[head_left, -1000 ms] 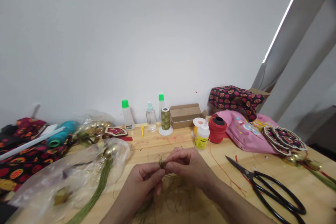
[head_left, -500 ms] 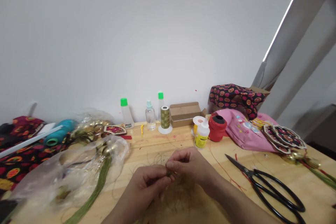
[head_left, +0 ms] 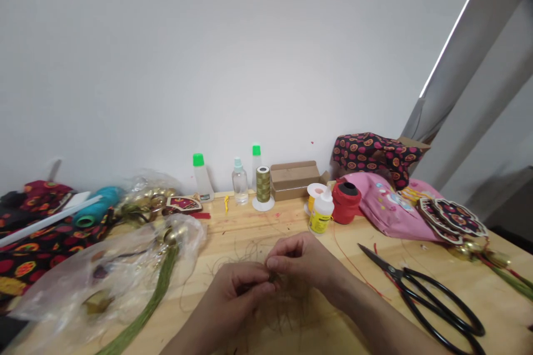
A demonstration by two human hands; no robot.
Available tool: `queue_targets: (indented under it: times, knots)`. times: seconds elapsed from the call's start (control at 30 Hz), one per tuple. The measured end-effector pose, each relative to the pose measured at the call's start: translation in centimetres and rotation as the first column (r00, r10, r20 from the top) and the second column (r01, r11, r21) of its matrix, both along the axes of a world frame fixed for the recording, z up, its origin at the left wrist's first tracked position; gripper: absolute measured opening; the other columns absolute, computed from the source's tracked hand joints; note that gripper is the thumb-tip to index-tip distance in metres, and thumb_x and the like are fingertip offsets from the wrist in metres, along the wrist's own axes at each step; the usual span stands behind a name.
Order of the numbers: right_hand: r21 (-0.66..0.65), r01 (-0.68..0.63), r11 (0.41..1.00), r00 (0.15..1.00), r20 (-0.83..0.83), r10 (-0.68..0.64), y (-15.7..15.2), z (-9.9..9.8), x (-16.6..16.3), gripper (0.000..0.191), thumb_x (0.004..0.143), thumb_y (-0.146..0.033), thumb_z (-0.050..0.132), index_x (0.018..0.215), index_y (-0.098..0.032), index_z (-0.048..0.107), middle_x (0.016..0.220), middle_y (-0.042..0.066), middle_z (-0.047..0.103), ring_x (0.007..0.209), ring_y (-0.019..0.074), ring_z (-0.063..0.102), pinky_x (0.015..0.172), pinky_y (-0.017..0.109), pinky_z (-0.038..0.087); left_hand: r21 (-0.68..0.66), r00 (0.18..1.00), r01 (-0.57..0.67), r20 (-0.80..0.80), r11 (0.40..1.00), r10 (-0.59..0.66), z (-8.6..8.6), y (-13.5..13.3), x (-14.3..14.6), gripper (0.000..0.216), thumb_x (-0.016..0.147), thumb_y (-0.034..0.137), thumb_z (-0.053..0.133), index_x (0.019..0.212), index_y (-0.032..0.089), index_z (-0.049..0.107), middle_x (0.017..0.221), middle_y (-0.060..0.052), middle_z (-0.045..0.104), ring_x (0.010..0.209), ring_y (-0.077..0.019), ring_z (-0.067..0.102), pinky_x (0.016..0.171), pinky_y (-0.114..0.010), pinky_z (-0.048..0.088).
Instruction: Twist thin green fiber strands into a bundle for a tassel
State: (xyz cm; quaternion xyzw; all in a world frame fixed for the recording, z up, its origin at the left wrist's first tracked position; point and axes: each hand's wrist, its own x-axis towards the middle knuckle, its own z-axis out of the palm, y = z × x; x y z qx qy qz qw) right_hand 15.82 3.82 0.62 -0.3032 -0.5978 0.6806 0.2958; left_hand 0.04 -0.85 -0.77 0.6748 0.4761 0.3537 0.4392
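Note:
My left hand (head_left: 233,295) and my right hand (head_left: 297,260) meet over the wooden table, fingers pinched together. Between the fingertips is a small dark olive bit of thread (head_left: 272,276), mostly covered by the fingers. Fine loose thread ends (head_left: 250,252) curl on the tabletop behind the hands, and more lie beneath them. To the left, a long green tassel (head_left: 156,299) trails from a clear plastic bag (head_left: 129,266) holding brass bells. Large black-handled scissors (head_left: 402,276) rest to the right, blades pointing away.
Along the wall stand green-capped bottles (head_left: 202,180), a clear bottle (head_left: 240,184), an olive thread spool (head_left: 263,186) and a cardboard box (head_left: 293,183). A yellow-labelled glue bottle (head_left: 321,213) is beside a red cord spool (head_left: 346,203). A pink bag (head_left: 383,213) and embroidered pieces (head_left: 453,219) lie right.
The view has shifted very slightly. Both hands stay pinched together in nearly the same place, with only small finger movement.

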Motion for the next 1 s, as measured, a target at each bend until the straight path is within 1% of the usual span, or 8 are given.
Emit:
queue_targets:
  times: [0.17,0.27,0.33,0.43,0.53,0.7,0.83,1.0]
  knots:
    - [-0.047,0.028,0.999,0.999,0.032,-0.026,-0.1,0.3,-0.1,0.019,0.060,-0.032,0.067,0.060,-0.013,0.064,0.049,-0.003,0.054,0.048,0.0073,0.047,0.049,0.020,0.034,-0.017,1.000,0.004,0.026,1.000,-0.004,0.3,-0.2,0.1,0.021,0.071,0.027,0.053,0.060,0.015,0.067,0.049,0.002,0.053,0.046,-0.0094,0.040,0.046,-0.022,0.031]
    - [0.014,0.059,0.998,0.998,-0.017,-0.059,-0.1,0.4,-0.2,0.018,0.064,-0.031,0.064,0.059,-0.014,0.063,0.052,-0.003,0.054,0.051,0.0072,0.046,0.052,0.021,0.034,-0.058,0.985,-0.091,0.142,0.994,0.099,0.4,0.0,0.0,0.016,0.068,0.025,0.057,0.059,0.017,0.068,0.052,0.001,0.058,0.052,-0.0118,0.047,0.049,-0.022,0.034]
    - [0.071,0.139,0.988,0.989,-0.050,-0.136,0.0,0.4,-0.2,0.016,0.064,-0.029,0.064,0.059,-0.014,0.063,0.055,-0.003,0.053,0.052,0.0072,0.044,0.052,0.021,0.033,-0.122,0.923,-0.233,0.283,0.965,0.259,0.3,0.3,-0.2,0.012,0.065,0.026,0.061,0.060,0.018,0.069,0.068,-0.002,0.066,0.064,-0.0146,0.053,0.053,-0.022,0.038]
    - [0.147,0.233,0.961,0.971,-0.094,-0.221,0.1,0.3,-0.5,0.014,0.064,-0.028,0.065,0.059,-0.015,0.063,0.057,-0.003,0.050,0.054,0.0078,0.042,0.051,0.021,0.032,-0.315,0.716,-0.359,0.510,0.879,0.476,-0.1,0.9,-0.4,0.013,0.064,0.028,0.064,0.070,0.019,0.070,0.086,-0.005,0.069,0.079,-0.0158,0.057,0.065,-0.022,0.042]
    - [0.249,0.286,0.925,0.958,-0.096,-0.270,0.0,0.0,-1.1,0.009,0.064,-0.024,0.064,0.061,-0.016,0.065,0.058,-0.002,0.051,0.057,0.0095,0.043,0.054,0.022,0.033,-0.426,0.567,-0.211,0.680,0.880,0.465,-0.3,1.2,0.1,0.013,0.068,0.024,0.061,0.074,0.017,0.071,0.078,-0.006,0.071,0.081,-0.0150,0.059,0.078,-0.024,0.040]
    - [0.357,0.356,0.864,0.932,-0.063,-0.358,-0.2,-0.7,-1.9,0.007,0.066,-0.022,0.063,0.065,-0.018,0.068,0.059,-0.002,0.051,0.056,0.0097,0.042,0.052,0.022,0.033,-0.372,0.513,0.017,0.800,0.928,0.311,-0.1,0.8,1.4,0.018,0.075,0.017,0.053,0.081,0.014,0.069,0.076,-0.007,0.070,0.079,-0.0165,0.059,0.081,-0.030,0.040]
    - [0.347,0.394,0.851,0.912,-0.032,-0.410,-0.5,-0.9,-2.1,0.010,0.067,-0.025,0.062,0.066,-0.018,0.068,0.062,-0.001,0.052,0.056,0.0104,0.044,0.052,0.023,0.035,-0.402,0.491,0.035,0.804,0.915,0.334,-0.1,0.5,1.6,0.018,0.075,0.015,0.052,0.082,0.013,0.069,0.073,-0.006,0.069,0.075,-0.0156,0.057,0.077,-0.029,0.040]
    - [0.297,0.404,0.865,0.912,-0.053,-0.408,-0.6,-1.0,-2.2,0.011,0.068,-0.026,0.061,0.063,-0.018,0.066,0.062,0.000,0.053,0.058,0.0113,0.047,0.053,0.023,0.038,-0.446,0.518,0.007,0.767,0.895,0.378,-0.1,0.4,1.6,0.013,0.072,0.018,0.057,0.074,0.013,0.069,0.064,-0.003,0.063,0.061,-0.0101,0.051,0.066,-0.022,0.040]
